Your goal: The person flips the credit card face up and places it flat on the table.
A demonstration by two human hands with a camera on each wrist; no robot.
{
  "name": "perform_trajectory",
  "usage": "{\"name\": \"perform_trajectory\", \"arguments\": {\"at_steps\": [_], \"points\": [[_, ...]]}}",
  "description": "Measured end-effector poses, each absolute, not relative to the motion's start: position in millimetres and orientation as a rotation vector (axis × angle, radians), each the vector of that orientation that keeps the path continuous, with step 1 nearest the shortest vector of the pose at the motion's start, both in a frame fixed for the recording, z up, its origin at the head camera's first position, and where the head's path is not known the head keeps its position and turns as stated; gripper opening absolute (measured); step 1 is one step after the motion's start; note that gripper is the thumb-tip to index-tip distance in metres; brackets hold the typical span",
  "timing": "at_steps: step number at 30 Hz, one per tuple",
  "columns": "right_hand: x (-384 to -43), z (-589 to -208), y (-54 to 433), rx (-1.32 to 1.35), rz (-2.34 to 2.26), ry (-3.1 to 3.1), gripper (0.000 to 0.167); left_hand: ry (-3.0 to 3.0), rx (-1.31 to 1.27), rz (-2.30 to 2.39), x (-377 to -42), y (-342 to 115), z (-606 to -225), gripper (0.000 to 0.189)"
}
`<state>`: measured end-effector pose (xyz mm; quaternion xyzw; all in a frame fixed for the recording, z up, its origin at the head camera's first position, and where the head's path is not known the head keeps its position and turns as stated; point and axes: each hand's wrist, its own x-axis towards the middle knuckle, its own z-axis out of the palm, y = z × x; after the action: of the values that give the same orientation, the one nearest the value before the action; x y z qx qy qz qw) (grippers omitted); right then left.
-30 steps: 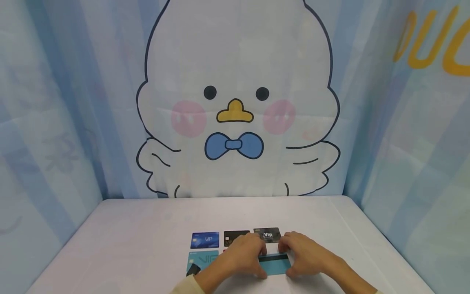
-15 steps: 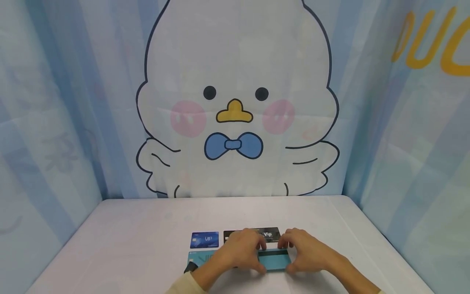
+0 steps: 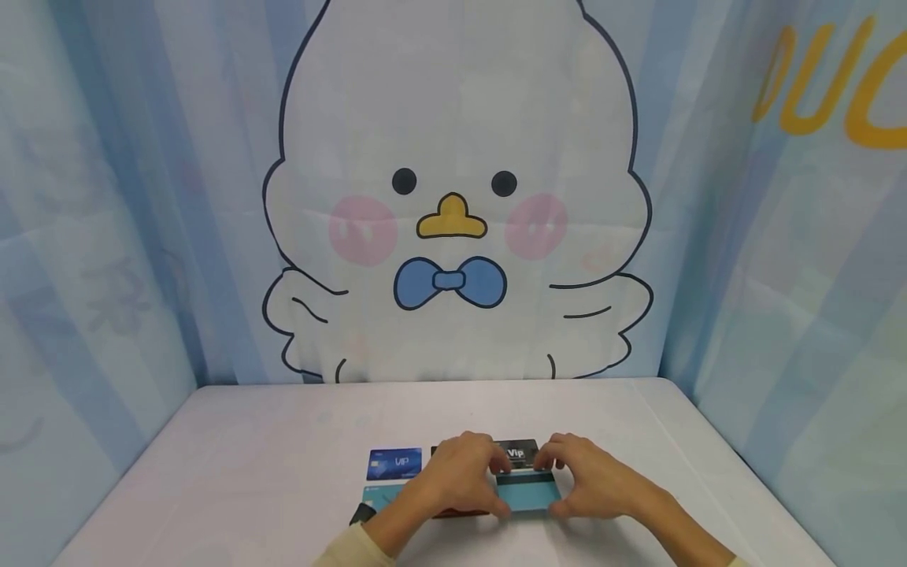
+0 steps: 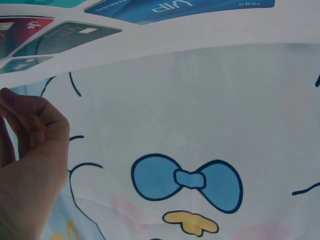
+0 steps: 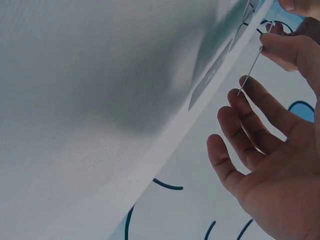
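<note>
A teal card [image 3: 527, 496] with a dark stripe along its far edge is held just above the table between both hands. My left hand [image 3: 462, 476] pinches its left side, thumb at the near corner and fingers at the far one. On its right side my right hand [image 3: 591, 479] does the same; the right wrist view shows the card edge-on between thumb and fingertips. Behind it lies a black Vip card [image 3: 520, 451]. Part of a dark red card [image 4: 25, 35] shows in the left wrist view; my left hand mostly covers it in the head view.
A blue VIP card [image 3: 394, 464] and another teal card [image 3: 380, 494] lie left of my left hand. A further black card [image 4: 67, 39] lies in the back row. The white table [image 3: 283, 425] ends at a curtain [image 3: 453, 339] printed with a duck.
Both hands have lifted the teal card off the table and moved it slightly away from me. The other cards stay where they were.
</note>
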<state>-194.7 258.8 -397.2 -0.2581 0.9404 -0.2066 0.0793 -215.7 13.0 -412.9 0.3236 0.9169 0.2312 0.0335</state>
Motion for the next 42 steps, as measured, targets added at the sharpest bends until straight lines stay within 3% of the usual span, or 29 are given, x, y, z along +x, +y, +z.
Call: {"name": "perform_trajectory", "arguments": {"at_steps": [33,42], "points": [[-195.4,-395.4,238.4,-0.855,-0.763,2.768,0.045,2.839,1.061,0.843,-217.5,10.7,-411.4,0.042],[-200.6,-400.8,246.7,-0.834,-0.927,2.711,0.043,2.709,0.944,1.004,-219.6,1.3,-412.3,0.04]]}}
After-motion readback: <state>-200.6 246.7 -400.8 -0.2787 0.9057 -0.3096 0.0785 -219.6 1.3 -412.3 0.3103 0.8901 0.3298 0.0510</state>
